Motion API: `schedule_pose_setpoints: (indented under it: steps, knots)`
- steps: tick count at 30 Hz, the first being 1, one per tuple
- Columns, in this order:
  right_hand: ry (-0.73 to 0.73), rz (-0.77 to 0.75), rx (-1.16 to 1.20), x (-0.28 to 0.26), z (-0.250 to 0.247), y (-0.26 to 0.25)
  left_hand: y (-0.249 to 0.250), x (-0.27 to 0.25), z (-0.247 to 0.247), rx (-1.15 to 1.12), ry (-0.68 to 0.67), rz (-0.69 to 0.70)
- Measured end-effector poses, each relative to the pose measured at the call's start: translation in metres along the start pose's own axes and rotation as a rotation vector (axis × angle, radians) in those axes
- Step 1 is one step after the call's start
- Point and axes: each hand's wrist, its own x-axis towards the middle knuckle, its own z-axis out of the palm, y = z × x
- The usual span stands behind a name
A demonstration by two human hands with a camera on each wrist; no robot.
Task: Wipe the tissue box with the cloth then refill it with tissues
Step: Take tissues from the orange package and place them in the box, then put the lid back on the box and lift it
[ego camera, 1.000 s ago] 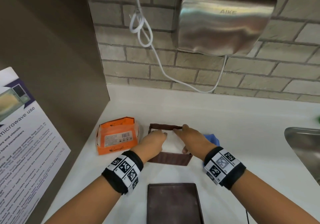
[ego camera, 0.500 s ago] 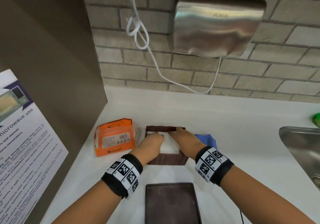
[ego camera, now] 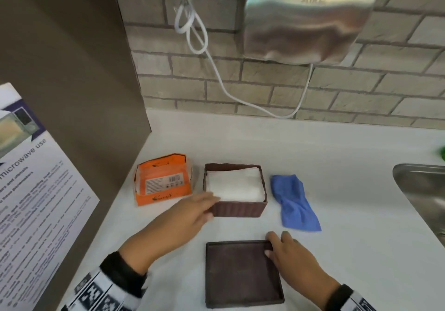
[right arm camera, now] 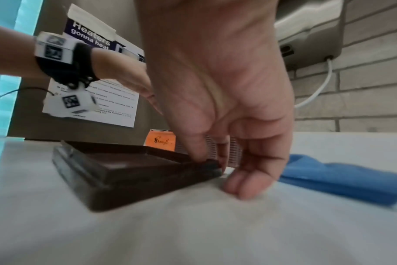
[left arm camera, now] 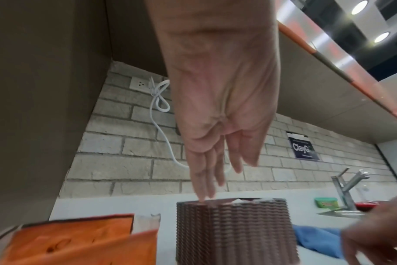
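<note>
The brown woven tissue box (ego camera: 238,210) stands open on the white counter with a stack of white tissues (ego camera: 233,185) inside. Its brown lid (ego camera: 240,272) lies flat in front of it, nearer me. My left hand (ego camera: 207,204) reaches in with straight fingers that touch the box's front-left rim (left arm camera: 202,199). My right hand (ego camera: 274,243) pinches the lid's far right corner (right arm camera: 212,164), thumb on the inside and fingers outside. A crumpled blue cloth (ego camera: 293,202) lies right of the box. An opened orange tissue pack (ego camera: 161,180) lies left of it.
A steel sink (ego camera: 423,190) is set into the counter at the right, with a green object (ego camera: 441,153) behind it. A steel hand dryer (ego camera: 305,17) and its white cable (ego camera: 216,70) hang on the brick wall. A brown panel with a poster (ego camera: 36,190) stands at the left.
Both hands have come out of the box, where they pressed the tissues down. The right hand moved back to the lid's corner, and the left now touches the box's front-left rim.
</note>
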Motion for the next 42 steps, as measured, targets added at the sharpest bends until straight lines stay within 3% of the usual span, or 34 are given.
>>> schedule_pose_setpoints:
  steps: [5,8,11,13,17,20,24,27,31,38,40,42]
  knots:
    - [-0.126,-0.097,0.119,0.002,-0.007,0.003,-0.009,-0.039,0.025,0.079,-0.329,0.078]
    - [-0.268,-0.098,0.340,0.000,-0.022,0.007,-0.012,-0.047,0.045,0.133,-0.388,0.126]
    - [-0.414,-0.018,0.639,-0.004,-0.034,0.007,-0.019,-0.050,0.055,-0.048,-0.155,0.151]
    - [-0.437,-0.001,0.781,-0.006,-0.040,0.006,-0.019,-0.051,0.050,-0.266,-0.010,0.062]
    - [-0.235,0.002,1.089,-0.006,-0.061,0.000,-0.002,-0.038,0.021,-0.706,0.310,-0.123]
    - [-0.047,-0.101,1.315,-0.010,-0.086,-0.016,0.004,-0.018,0.000,-0.788,0.388,-0.173]
    - [0.337,-0.054,1.152,0.014,-0.109,-0.036,0.006,0.026,-0.019,-0.702,0.412,-0.218]
    - [0.496,0.023,0.997,0.045,-0.110,-0.039,-0.003,0.064,-0.023,-0.450,0.435,-0.251]
    - [0.540,0.106,0.622,0.078,-0.095,-0.033,-0.018,0.092,-0.010,-0.346,0.386,-0.292]
    - [0.562,0.237,0.256,0.098,-0.080,-0.036,-0.030,0.110,0.009,-0.193,0.382,-0.383]
    - [0.538,0.200,0.110,0.101,-0.078,-0.034,-0.030,0.113,0.013,-0.129,0.377,-0.442]
    - [0.410,0.115,0.050,0.104,-0.073,-0.034,-0.030,0.115,0.017,-0.077,0.377,-0.483]
